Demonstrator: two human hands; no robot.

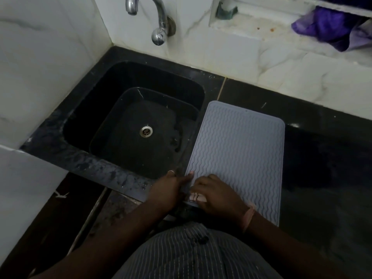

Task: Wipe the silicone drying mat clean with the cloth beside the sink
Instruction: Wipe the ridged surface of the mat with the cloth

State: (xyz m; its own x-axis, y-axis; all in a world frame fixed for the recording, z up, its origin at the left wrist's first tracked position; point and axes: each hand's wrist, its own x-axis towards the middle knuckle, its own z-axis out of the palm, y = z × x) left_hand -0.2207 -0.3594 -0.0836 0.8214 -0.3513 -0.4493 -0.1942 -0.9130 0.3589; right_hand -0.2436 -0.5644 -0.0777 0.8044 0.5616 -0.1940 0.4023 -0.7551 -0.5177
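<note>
Both hands sit at the mat's [239, 141] near-left corner. Mat lies on the counter [322, 150] just right of the sink [128, 125], long axis running away from the person. Left hand [169, 190] presses the edge — right hand [217, 196] curled on the corner. No cloth clearly in hand; open counter right.

We had the grey silicone mat [239, 150] lying flat on the black counter [322, 137], right beside the sink [128, 109]. Our left hand [169, 191] touched its near-left edge while our right hand [216, 196] pressed something pale onto that corner.
</note>
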